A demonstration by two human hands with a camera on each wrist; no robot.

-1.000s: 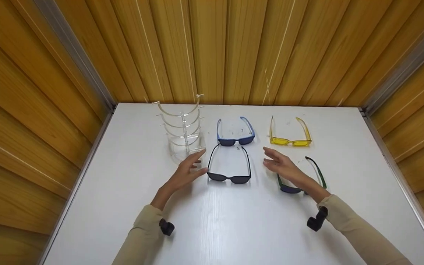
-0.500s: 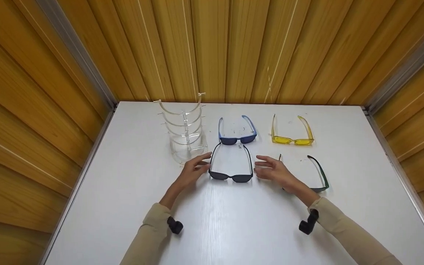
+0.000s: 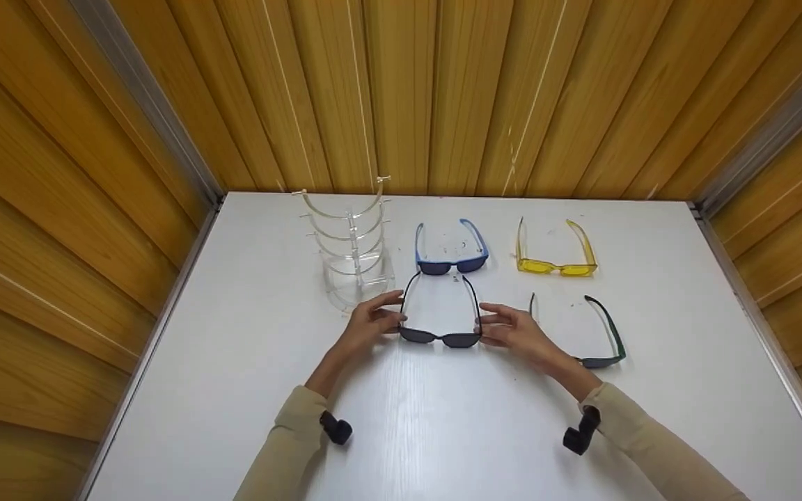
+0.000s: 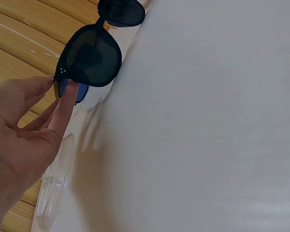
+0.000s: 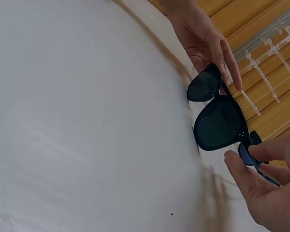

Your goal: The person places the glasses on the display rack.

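The black sunglasses (image 3: 460, 340) were found near the middle of the white table (image 3: 401, 424), lenses toward the person, temples unfolded and pointing away. The left hand (image 3: 369, 328) pinched the frame at its left hinge between thumb and fingers; the right hand (image 3: 518, 335) gripped the opposite hinge in like manner, as both wrist views confirmed. Whether the frame bore on the tabletop or stood slightly clear of it could not be determined. Directly behind lay the blue sunglasses (image 3: 452, 266), close to the black temple tips; contact between the two could not be established. The yellow glasses (image 3: 557, 269) lay farther right, at the rear. The green sunglasses (image 3: 599, 362) lay nearer the person, partly hidden by the right hand and wrist. A clear tiered rack (image 3: 354, 236) stood upright just beyond the left hand. Wood-patterned panelling (image 3: 401, 90) rose behind the table.
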